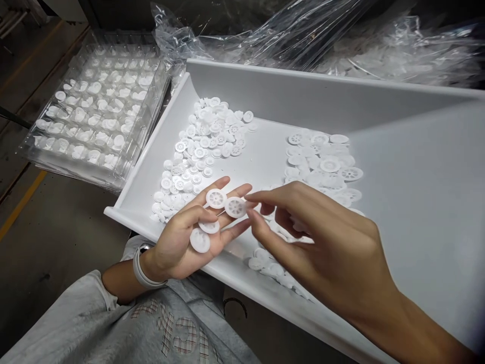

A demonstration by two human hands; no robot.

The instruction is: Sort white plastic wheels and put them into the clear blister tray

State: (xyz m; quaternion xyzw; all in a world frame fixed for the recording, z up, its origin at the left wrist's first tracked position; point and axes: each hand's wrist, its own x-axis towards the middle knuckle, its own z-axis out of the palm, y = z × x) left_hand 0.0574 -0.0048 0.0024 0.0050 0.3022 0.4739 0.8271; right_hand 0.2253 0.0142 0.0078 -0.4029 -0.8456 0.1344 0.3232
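Note:
My left hand is palm up over the near edge of the tray, cradling several small white plastic wheels. Its thumb presses on one plastic wheel, and another wheel lies on the palm. On the fingers rests a spoked plastic wheel. Beside that one, a second spoked wheel has its right edge between the thumb and index finger of my right hand, which is closed in a pinch. The other fingers of the right hand are curled, and what lies under them is partly hidden.
A large white tray holds a pile of small wheels at left and a pile of larger wheels in the middle. Stacked clear blister trays filled with white parts stand at left. Clear plastic film lies behind.

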